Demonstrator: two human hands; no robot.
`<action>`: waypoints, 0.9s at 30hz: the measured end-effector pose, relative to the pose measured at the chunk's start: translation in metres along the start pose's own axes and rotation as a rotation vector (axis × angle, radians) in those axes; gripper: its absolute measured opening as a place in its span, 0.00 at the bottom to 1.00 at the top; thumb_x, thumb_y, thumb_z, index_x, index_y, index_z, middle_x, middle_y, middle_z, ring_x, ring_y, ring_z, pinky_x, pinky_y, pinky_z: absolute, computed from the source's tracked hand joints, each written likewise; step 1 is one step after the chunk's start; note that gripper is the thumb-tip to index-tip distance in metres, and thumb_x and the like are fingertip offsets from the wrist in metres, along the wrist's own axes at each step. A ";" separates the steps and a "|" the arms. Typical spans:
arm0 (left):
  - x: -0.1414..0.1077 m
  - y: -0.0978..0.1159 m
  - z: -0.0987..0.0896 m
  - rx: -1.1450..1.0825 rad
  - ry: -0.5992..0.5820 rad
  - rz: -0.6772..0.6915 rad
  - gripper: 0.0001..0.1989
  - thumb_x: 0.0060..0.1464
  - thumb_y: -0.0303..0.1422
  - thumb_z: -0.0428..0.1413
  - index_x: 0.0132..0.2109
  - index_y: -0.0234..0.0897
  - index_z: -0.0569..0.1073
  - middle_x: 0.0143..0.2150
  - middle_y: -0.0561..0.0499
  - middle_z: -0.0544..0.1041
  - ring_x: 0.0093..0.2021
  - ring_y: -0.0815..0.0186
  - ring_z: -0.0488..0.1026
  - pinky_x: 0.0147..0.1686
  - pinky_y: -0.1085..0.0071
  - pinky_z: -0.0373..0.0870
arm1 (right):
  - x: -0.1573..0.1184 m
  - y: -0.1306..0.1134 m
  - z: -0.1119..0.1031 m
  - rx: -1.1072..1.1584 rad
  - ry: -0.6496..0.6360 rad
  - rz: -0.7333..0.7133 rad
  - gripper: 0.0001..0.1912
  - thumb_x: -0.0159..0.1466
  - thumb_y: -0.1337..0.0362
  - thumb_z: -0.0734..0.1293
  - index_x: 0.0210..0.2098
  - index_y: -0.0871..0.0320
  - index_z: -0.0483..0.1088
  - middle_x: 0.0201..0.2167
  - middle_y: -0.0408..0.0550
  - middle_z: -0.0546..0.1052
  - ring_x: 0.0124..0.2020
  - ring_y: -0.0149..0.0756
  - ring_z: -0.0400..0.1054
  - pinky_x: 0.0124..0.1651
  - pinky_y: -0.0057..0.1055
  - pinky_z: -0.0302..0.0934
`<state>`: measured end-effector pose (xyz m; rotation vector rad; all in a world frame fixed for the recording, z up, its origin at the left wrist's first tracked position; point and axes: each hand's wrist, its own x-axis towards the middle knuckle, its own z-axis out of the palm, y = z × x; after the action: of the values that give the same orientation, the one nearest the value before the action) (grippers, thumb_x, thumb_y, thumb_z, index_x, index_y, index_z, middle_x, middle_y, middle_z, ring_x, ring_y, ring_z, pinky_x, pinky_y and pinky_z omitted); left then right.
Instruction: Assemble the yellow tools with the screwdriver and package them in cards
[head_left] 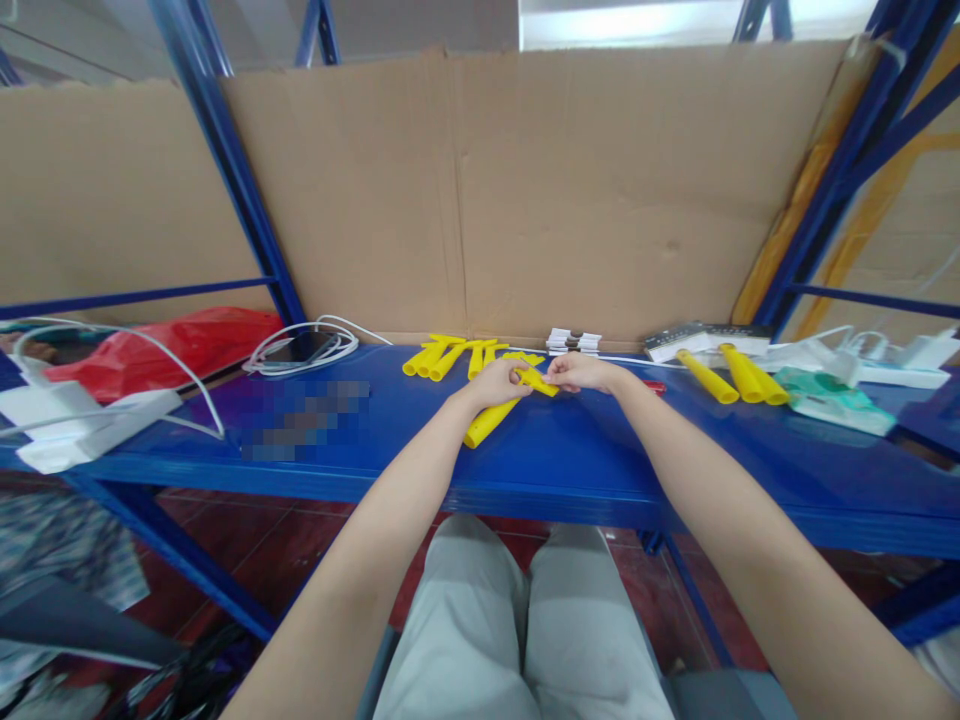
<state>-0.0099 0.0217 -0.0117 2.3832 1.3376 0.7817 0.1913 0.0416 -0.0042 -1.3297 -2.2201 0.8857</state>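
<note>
A yellow tube [491, 422] with a flatter yellow end piece [538, 381] is in my hands above the blue table, tilted with its round end toward me. My left hand [498, 381] is closed around its upper part. My right hand [576, 372] pinches the far edge of the end piece between thumb and fingers; whether anything small is also in that pinch cannot be made out. Just beyond my left hand lie several similar yellow tubes [448, 361], some with crosswise tops. A small stack of white-and-dark packets [574, 342] stands behind my right hand.
On the right lie yellow tubes [707, 377], a green-and-white packet [832, 400] and a white power strip [904, 377]. A small red object [655, 386] is beside my right wrist. Leftward are a coiled white cable [304, 350] and a red bag [172, 350]. Cardboard [555, 200] walls the back.
</note>
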 end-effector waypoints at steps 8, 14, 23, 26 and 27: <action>0.001 -0.002 -0.001 -0.002 -0.025 -0.003 0.24 0.50 0.31 0.59 0.55 0.31 0.73 0.39 0.47 0.77 0.37 0.65 0.73 0.40 0.69 0.69 | -0.001 -0.003 0.000 -0.004 0.011 0.024 0.15 0.58 0.54 0.67 0.24 0.60 0.68 0.14 0.39 0.64 0.17 0.24 0.55 0.22 0.24 0.50; 0.002 -0.002 -0.001 0.006 -0.032 -0.013 0.24 0.51 0.32 0.59 0.55 0.31 0.72 0.41 0.46 0.77 0.38 0.64 0.74 0.41 0.69 0.69 | -0.004 -0.002 0.001 0.068 0.017 0.061 0.11 0.57 0.58 0.69 0.26 0.60 0.68 0.18 0.40 0.68 0.19 0.24 0.59 0.24 0.23 0.54; -0.001 0.002 -0.004 0.091 -0.080 -0.053 0.20 0.51 0.32 0.58 0.52 0.31 0.75 0.40 0.45 0.78 0.40 0.61 0.75 0.42 0.69 0.69 | -0.011 -0.001 -0.013 -0.106 -0.002 0.154 0.10 0.54 0.60 0.71 0.26 0.60 0.69 0.19 0.41 0.68 0.21 0.26 0.60 0.25 0.24 0.55; -0.002 0.002 -0.004 0.138 -0.063 -0.043 0.21 0.52 0.33 0.58 0.53 0.32 0.74 0.42 0.45 0.78 0.42 0.60 0.75 0.43 0.68 0.69 | -0.023 0.000 -0.031 -0.266 -0.103 0.192 0.12 0.51 0.58 0.73 0.27 0.59 0.71 0.22 0.44 0.72 0.23 0.29 0.64 0.25 0.25 0.55; -0.002 0.002 -0.003 0.150 -0.063 -0.036 0.21 0.52 0.34 0.57 0.53 0.33 0.74 0.42 0.45 0.78 0.42 0.60 0.75 0.43 0.68 0.69 | -0.028 0.001 -0.037 -0.302 -0.137 0.195 0.12 0.50 0.57 0.73 0.27 0.59 0.71 0.22 0.44 0.73 0.23 0.29 0.64 0.25 0.25 0.55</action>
<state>-0.0114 0.0190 -0.0088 2.4675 1.4558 0.6115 0.2275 0.0288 0.0210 -1.6928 -2.4353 0.7469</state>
